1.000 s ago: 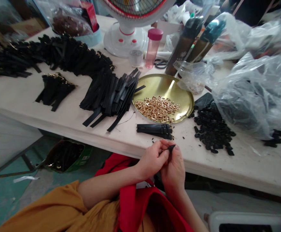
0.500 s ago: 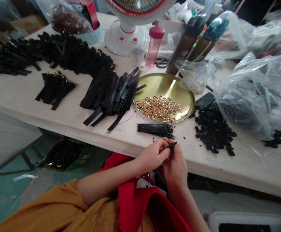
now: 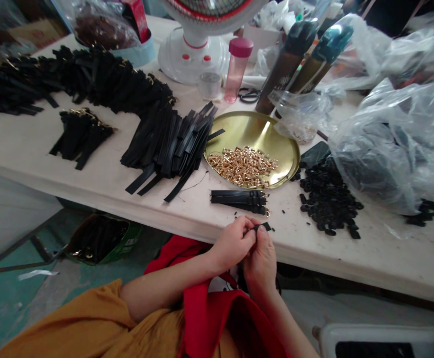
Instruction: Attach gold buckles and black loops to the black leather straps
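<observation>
My left hand (image 3: 233, 243) and my right hand (image 3: 260, 257) meet at the table's front edge, both pinched on one thin black strap (image 3: 262, 226) whose end pokes out above the fingers. Just beyond them lies a small bundle of finished black straps (image 3: 238, 198). Behind that sits a round gold tray (image 3: 276, 139) holding a heap of small gold buckles (image 3: 242, 166). A pile of small black loops (image 3: 328, 199) lies to the right of the tray. Loose black straps (image 3: 172, 144) fan out left of the tray.
More black strap heaps (image 3: 90, 74) and a smaller bundle (image 3: 78, 136) cover the left of the white table (image 3: 101, 184). A fan base (image 3: 192, 54), pink bottle (image 3: 237, 67), two dark bottles (image 3: 287, 59) and clear plastic bags (image 3: 391, 144) stand behind. A green box (image 3: 101, 238) sits on the floor.
My hands stayed together on the strap, shifting slightly left and toward me. The view tipped a little; nothing on the table moved.
</observation>
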